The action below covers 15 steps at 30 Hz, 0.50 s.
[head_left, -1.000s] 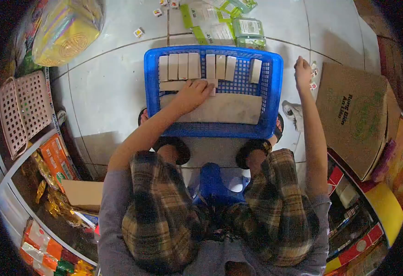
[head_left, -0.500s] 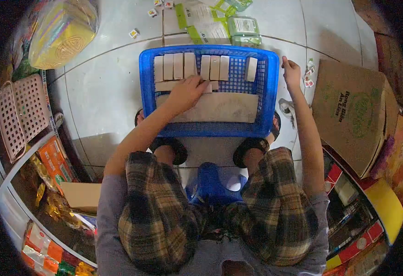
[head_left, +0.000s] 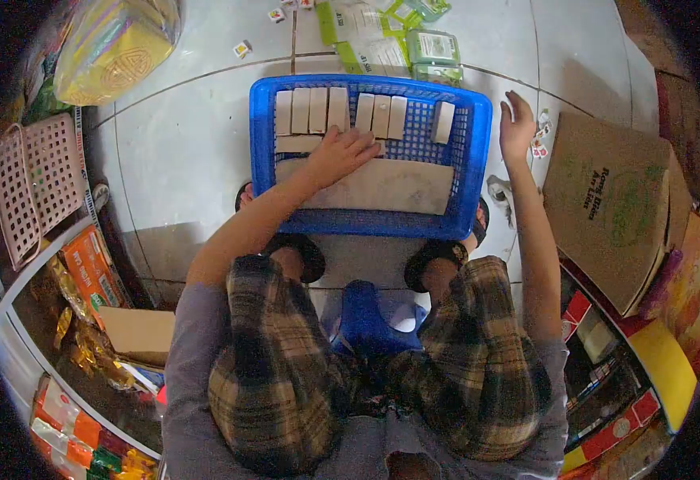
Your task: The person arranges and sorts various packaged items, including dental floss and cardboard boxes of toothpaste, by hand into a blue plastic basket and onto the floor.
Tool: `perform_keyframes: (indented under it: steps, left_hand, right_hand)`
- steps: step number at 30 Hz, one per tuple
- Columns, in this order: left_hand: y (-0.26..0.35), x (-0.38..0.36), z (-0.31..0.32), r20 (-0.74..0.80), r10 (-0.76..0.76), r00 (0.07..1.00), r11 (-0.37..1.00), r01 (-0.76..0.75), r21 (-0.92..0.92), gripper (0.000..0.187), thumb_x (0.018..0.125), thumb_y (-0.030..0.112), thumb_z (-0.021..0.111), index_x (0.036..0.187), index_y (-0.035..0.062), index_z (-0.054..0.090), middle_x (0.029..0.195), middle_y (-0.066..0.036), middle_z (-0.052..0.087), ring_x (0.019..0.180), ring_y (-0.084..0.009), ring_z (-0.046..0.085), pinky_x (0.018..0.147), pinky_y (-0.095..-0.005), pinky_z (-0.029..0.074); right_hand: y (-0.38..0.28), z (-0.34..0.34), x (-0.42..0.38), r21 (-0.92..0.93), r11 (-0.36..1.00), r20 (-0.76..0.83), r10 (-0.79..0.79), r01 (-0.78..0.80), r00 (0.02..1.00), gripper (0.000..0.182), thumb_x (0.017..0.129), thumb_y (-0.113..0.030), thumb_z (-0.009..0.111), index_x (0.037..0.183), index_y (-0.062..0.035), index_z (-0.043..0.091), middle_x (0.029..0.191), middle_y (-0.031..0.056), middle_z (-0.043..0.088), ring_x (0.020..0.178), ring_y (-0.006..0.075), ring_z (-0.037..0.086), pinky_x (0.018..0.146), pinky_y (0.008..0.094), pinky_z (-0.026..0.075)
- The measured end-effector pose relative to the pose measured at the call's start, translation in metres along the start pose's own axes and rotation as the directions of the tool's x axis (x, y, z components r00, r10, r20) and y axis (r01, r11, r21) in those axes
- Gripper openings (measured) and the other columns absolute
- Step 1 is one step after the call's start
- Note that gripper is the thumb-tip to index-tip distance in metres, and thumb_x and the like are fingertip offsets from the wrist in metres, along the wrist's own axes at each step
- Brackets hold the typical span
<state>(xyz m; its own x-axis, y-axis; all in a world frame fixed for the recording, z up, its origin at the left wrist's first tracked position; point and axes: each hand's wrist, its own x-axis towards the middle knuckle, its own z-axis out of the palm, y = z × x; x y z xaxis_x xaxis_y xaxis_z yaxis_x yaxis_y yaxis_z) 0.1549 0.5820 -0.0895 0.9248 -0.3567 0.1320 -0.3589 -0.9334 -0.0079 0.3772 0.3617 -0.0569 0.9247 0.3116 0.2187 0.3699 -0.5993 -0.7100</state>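
Note:
A blue mesh basket (head_left: 484,160) lies on the tiled floor in front of my feet. Small pale boxes (head_left: 318,110) stand in a row along its far side, with one (head_left: 444,122) apart at the right. A long pale box (head_left: 378,186) lies across the near part. My left hand (head_left: 340,158) rests over the middle of the basket, fingers spread on a flat pale box that it partly hides. My right hand (head_left: 518,128) is raised just outside the basket's right rim, empty, its fingers apart.
Green and white packs (head_left: 374,56) lie beyond the basket. A cardboard box (head_left: 606,208) stands at the right. A pink basket (head_left: 38,188) and a yellow wrapped pack (head_left: 118,56) are at the left. A blue stool (head_left: 370,320) is between my legs.
The fingers of my left hand have spread, and the small white piece beside them no longer shows. My right hand has opened and moved slightly right. The view has shifted a little.

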Motion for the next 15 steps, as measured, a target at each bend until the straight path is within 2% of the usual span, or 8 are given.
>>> perform_keyframes:
  steps: [1, 3, 6, 8, 10, 11, 13, 15]
  left_hand:
    - [-0.001, -0.001, 0.000, -0.001, -0.005, 1.000, 1.000, 0.005, 0.001, 0.033, 0.069, 0.019, 0.042, 0.101, 0.0159, 0.041, 0.098, -0.001, 0.042, 0.088, -0.0145, 0.040, 0.067, -0.0356, 0.034]
    - [-0.002, -0.001, -0.001, 0.067, 0.023, 0.997, 0.999, -0.025, 0.028, 0.035, 0.069, 0.019, 0.042, 0.103, 0.0162, 0.040, 0.098, -0.001, 0.042, 0.088, -0.0157, 0.041, 0.069, -0.0366, 0.034]
    - [-0.001, -0.005, 0.002, 0.049, -0.052, 0.997, 0.999, 0.052, 0.002, 0.036, 0.069, 0.019, 0.042, 0.105, 0.0163, 0.040, 0.097, -0.001, 0.043, 0.087, -0.0167, 0.041, 0.069, -0.0367, 0.034]
    - [0.000, -0.005, -0.001, 0.049, -0.061, 0.997, 0.998, 0.062, -0.013, 0.036, 0.069, 0.018, 0.042, 0.105, 0.0162, 0.039, 0.097, -0.002, 0.044, 0.087, -0.0174, 0.041, 0.068, -0.0365, 0.034]
    - [-0.001, -0.005, -0.005, 0.049, -0.072, 0.996, 0.997, 0.073, -0.024, 0.036, 0.070, 0.018, 0.041, 0.106, 0.0162, 0.039, 0.096, -0.003, 0.044, 0.088, -0.0181, 0.041, 0.068, -0.0362, 0.035]
    - [-0.001, -0.006, -0.008, 0.046, -0.099, 0.994, 0.993, 0.101, -0.064, 0.037, 0.069, 0.017, 0.043, 0.106, 0.0159, 0.039, 0.096, -0.004, 0.044, 0.088, -0.0187, 0.042, 0.068, -0.0362, 0.034]
    - [-0.001, -0.009, -0.013, 0.046, -0.118, 0.992, 0.987, 0.123, -0.105, 0.038, 0.068, 0.016, 0.045, 0.105, 0.0156, 0.039, 0.096, -0.005, 0.044, 0.087, -0.0193, 0.042, 0.069, -0.0363, 0.034]
    - [-0.006, -0.016, -0.019, 0.083, -0.349, 0.933, 0.884, 0.358, -0.300, 0.044, 0.065, 0.016, 0.050, 0.107, 0.0140, 0.038, 0.099, -0.006, 0.042, 0.089, -0.0214, 0.040, 0.070, -0.0376, 0.033]
  right_hand:
    - [-0.015, -0.003, -0.002, -0.135, 0.941, -0.020, -0.315, 0.310, 0.949, 0.013, 0.067, -0.001, 0.050, 0.079, -0.0021, 0.052, 0.080, 0.0144, 0.051, 0.082, 0.0238, 0.048, 0.070, 0.0294, 0.038]
    - [-0.043, -0.003, -0.012, 0.010, 0.923, 0.066, -0.384, 0.384, 0.921, 0.009, 0.069, -0.002, 0.048, 0.078, -0.0009, 0.051, 0.080, 0.0119, 0.051, 0.078, 0.0202, 0.049, 0.069, 0.0271, 0.038]
    - [-0.059, 0.024, -0.056, 0.348, 0.936, 0.414, -0.111, -0.044, 0.903, 0.013, 0.074, -0.004, 0.045, 0.085, 0.0002, 0.049, 0.082, 0.0082, 0.051, 0.073, 0.0132, 0.048, 0.066, 0.0217, 0.038]
    - [-0.061, 0.053, -0.087, 0.250, 0.913, 0.596, 0.118, -0.323, 0.795, 0.020, 0.074, -0.008, 0.045, 0.092, 0.0017, 0.046, 0.083, 0.0076, 0.051, 0.072, 0.0132, 0.047, 0.063, 0.0218, 0.038]
    - [-0.072, 0.066, -0.100, -0.129, 0.920, 0.685, 0.352, -0.370, 0.637, 0.025, 0.074, -0.011, 0.044, 0.095, 0.0029, 0.044, 0.083, 0.0084, 0.051, 0.072, 0.0144, 0.048, 0.063, 0.0229, 0.039]
    - [-0.063, 0.075, -0.106, -0.126, 0.919, 0.686, 0.352, -0.373, 0.637, 0.025, 0.074, -0.011, 0.044, 0.095, 0.0029, 0.044, 0.083, 0.0084, 0.051, 0.072, 0.0144, 0.048, 0.063, 0.0229, 0.039]
    - [-0.048, 0.095, -0.117, -0.071, 0.791, 0.792, 0.415, -0.608, 0.448, 0.029, 0.074, -0.013, 0.044, 0.097, 0.0037, 0.044, 0.085, 0.0091, 0.051, 0.074, 0.0148, 0.048, 0.065, 0.0229, 0.038]
    - [-0.059, 0.088, -0.115, 0.011, 0.722, 0.823, 0.387, -0.692, 0.417, 0.030, 0.073, -0.013, 0.044, 0.098, 0.0039, 0.043, 0.086, 0.0087, 0.050, 0.074, 0.0135, 0.046, 0.064, 0.0214, 0.037]
